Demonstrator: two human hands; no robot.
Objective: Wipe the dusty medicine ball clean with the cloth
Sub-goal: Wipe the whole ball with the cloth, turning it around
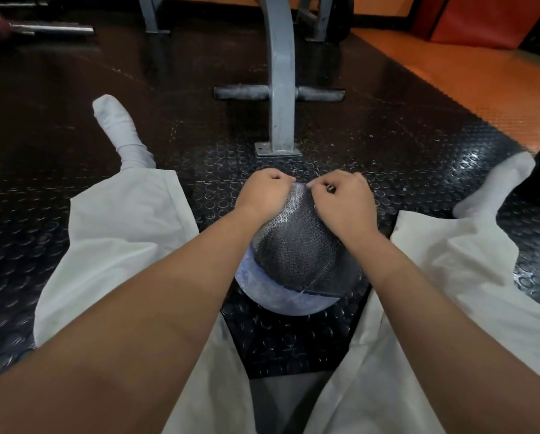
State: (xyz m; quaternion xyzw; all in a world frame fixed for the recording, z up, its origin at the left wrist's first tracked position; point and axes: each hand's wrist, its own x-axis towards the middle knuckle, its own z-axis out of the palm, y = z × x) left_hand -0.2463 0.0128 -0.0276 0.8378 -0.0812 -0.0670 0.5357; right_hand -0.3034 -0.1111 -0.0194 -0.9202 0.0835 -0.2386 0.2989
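A blue medicine ball (281,297) rests on the black studded floor mat between my spread legs. A dark patterned cloth (296,245) is draped over its top and covers most of what I see of it. My left hand (264,192) grips the cloth's far edge on the left with curled fingers. My right hand (345,198) pinches the same far edge on the right. Both hands sit on the far upper side of the ball, close together. Only a pale blue band of the ball shows below the cloth.
A grey machine post (281,89) with a bolted foot plate (278,150) and padded crossbar (246,92) stands just beyond the ball. My legs in white trousers and socks lie either side. An orange floor (469,76) runs at the right; a barbell (52,28) lies far left.
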